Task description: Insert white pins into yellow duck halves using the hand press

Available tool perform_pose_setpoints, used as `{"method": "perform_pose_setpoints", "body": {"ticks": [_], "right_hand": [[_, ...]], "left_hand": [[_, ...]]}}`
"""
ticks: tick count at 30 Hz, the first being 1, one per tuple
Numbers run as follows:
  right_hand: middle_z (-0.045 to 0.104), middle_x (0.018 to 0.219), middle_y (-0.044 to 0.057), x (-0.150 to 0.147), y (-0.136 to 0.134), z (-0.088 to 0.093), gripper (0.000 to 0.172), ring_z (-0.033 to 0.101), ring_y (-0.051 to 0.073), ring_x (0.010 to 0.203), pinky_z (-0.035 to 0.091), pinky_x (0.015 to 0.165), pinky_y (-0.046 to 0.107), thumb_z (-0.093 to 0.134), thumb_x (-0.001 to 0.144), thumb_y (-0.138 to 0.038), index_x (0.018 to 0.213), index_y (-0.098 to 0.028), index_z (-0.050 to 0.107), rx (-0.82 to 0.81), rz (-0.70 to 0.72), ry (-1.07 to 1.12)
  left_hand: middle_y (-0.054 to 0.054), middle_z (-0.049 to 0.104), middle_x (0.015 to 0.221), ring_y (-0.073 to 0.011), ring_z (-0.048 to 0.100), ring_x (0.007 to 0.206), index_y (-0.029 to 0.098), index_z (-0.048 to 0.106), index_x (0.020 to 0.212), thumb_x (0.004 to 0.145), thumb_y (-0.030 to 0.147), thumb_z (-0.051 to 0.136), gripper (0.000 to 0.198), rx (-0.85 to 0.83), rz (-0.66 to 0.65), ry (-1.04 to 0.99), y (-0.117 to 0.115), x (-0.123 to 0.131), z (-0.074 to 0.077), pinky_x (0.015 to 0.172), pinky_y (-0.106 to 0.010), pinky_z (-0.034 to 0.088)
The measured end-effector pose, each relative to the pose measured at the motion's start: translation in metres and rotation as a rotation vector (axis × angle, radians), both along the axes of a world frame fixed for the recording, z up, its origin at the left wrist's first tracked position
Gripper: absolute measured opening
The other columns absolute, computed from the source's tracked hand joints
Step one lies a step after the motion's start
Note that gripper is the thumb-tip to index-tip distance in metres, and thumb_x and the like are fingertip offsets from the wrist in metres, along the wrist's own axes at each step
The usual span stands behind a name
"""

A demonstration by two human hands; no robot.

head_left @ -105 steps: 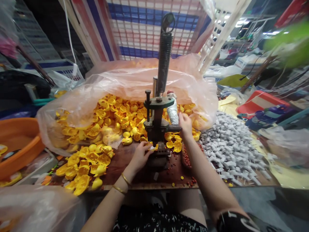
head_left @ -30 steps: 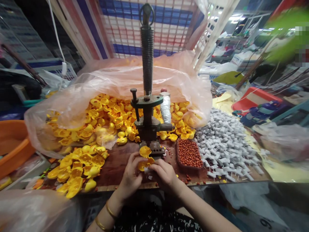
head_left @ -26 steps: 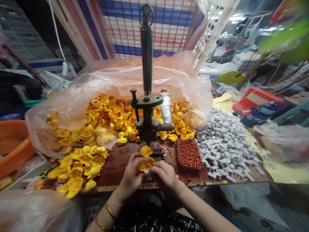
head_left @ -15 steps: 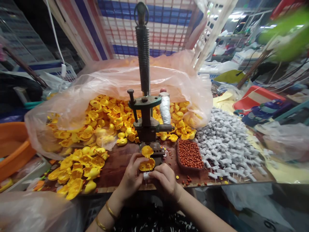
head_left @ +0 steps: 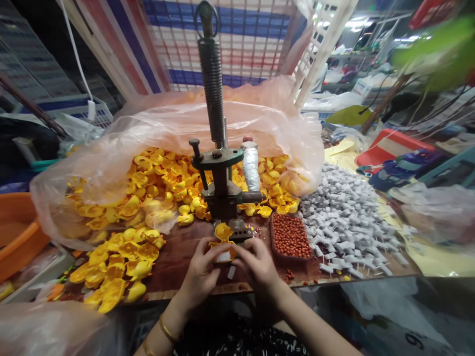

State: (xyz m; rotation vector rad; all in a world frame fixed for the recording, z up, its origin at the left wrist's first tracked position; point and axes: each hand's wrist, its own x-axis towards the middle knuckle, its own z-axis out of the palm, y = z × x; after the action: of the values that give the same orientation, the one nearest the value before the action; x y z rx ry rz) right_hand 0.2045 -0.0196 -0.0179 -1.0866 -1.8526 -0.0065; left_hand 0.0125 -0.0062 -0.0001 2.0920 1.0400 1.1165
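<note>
Brown table (head_left: 178, 254): runs across the view, its front edge just beyond the person's lap.
Clear bag (head_left: 256, 116): spread along the rear of the table, its mouth facing forward, full of yellow shells (head_left: 166, 173).
Hand press (head_left: 220, 185): upright near the middle of the table, coil spring (head_left: 212, 74) on top, silver-wrapped handle (head_left: 251, 168) on its right side.
Pale grey pieces (head_left: 345, 217): a broad heap towards the right end of the table, some lying close to the front edge.
Orange basin (head_left: 25, 247): past the left end, partly out of view.
Near pile (head_left: 115, 264): more yellow shells at the front left corner, a few reaching the front edge.
Clear tray (head_left: 293, 257): between the press and the grey heap, filled with red-brown beads (head_left: 291, 232).
Left hand (head_left: 200, 269): thumb and fingers closed on the left side of the duck shell.
Right hand (head_left: 260, 267): fingers narrow, tips pinching the shell's right side.
Duck shell (head_left: 223, 231): hollow face up between both hands, in front of the press, near the middle of the front edge.
White piece (head_left: 223, 256): in the shell's lower hollow; how firmly seated, cannot tell.
Loose pale piece (head_left: 231, 272): on the table between the hands, near the front edge.
</note>
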Motion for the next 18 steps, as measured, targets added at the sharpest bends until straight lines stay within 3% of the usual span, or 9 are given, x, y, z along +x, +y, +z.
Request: {"method": "perform_pose_setpoints", "body": {"ticks": [2,4,7,10,13,15,18], "right_hand": [[0.054,0.083,0.008,0.032,0.013,0.002,0.022,0.05,0.018,0.078,0.045,0.07,0.031,0.047,0.09,-0.016,0.097,-0.014,0.067,-0.137,-0.169,-0.104],[0.056,0.082,0.01,0.067,0.025,0.001,0.019,0.051,0.02,0.079,0.044,0.071,0.032,0.05,0.087,-0.014,0.082,-0.012,0.068,-0.348,-0.427,-0.252],[0.058,0.084,0.013,0.103,0.038,-0.008,0.016,0.052,0.024,0.081,0.042,0.071,0.033,0.056,0.084,-0.017,0.074,-0.012,0.068,-0.571,-0.604,-0.494],[0.06,0.084,0.013,0.113,0.043,-0.013,0.017,0.053,0.024,0.081,0.041,0.072,0.033,0.055,0.084,-0.017,0.073,-0.013,0.067,-0.624,-0.57,-0.554],[0.059,0.08,0.011,0.102,0.04,-0.006,0.015,0.053,0.023,0.079,0.041,0.073,0.033,0.055,0.083,-0.017,0.072,-0.014,0.065,-0.572,-0.534,-0.376],[0.058,0.08,0.008,0.081,0.036,0.003,0.012,0.054,0.021,0.079,0.043,0.074,0.032,0.056,0.082,-0.018,0.074,-0.016,0.064,-0.506,-0.366,-0.155],[0.058,0.082,0.005,0.035,0.025,0.014,0.008,0.055,0.018,0.081,0.045,0.073,0.029,0.057,0.082,-0.019,0.079,-0.019,0.064,-0.421,0.008,0.093]], "left_hand": [[-0.005,0.052,0.108,-0.0183,0.057,0.104,0.027,0.067,0.106,0.074,0.002,0.052,0.043,-0.056,0.066,0.0,0.003,-0.005,-0.005,0.091,-0.031,0.048],[-0.006,0.054,0.105,-0.0196,0.058,0.102,0.024,0.07,0.098,0.076,0.014,0.062,0.025,-0.135,0.174,-0.061,0.006,-0.008,-0.009,0.09,-0.032,0.048],[-0.006,0.058,0.101,-0.0213,0.06,0.098,0.02,0.073,0.093,0.071,0.03,0.072,0.025,-0.331,0.303,-0.257,0.012,-0.01,-0.012,0.086,-0.032,0.049],[-0.008,0.066,0.094,-0.0223,0.063,0.09,0.014,0.074,0.089,0.059,0.039,0.08,0.04,-0.6,0.368,-0.421,0.017,-0.009,-0.009,0.081,-0.032,0.05],[-0.011,0.072,0.091,-0.0216,0.064,0.082,0.011,0.075,0.091,0.05,0.042,0.086,0.052,-0.836,0.393,-0.575,0.019,-0.006,-0.002,0.074,-0.031,0.05],[-0.01,0.073,0.089,-0.0197,0.063,0.078,0.011,0.075,0.089,0.048,0.042,0.087,0.053,-0.906,0.39,-0.694,0.018,-0.002,0.001,0.069,-0.028,0.05],[-0.008,0.073,0.083,-0.0156,0.062,0.071,0.012,0.076,0.082,0.05,0.04,0.087,0.043,-0.947,0.348,-0.813,0.015,0.006,0.005,0.062,-0.023,0.048]]}}
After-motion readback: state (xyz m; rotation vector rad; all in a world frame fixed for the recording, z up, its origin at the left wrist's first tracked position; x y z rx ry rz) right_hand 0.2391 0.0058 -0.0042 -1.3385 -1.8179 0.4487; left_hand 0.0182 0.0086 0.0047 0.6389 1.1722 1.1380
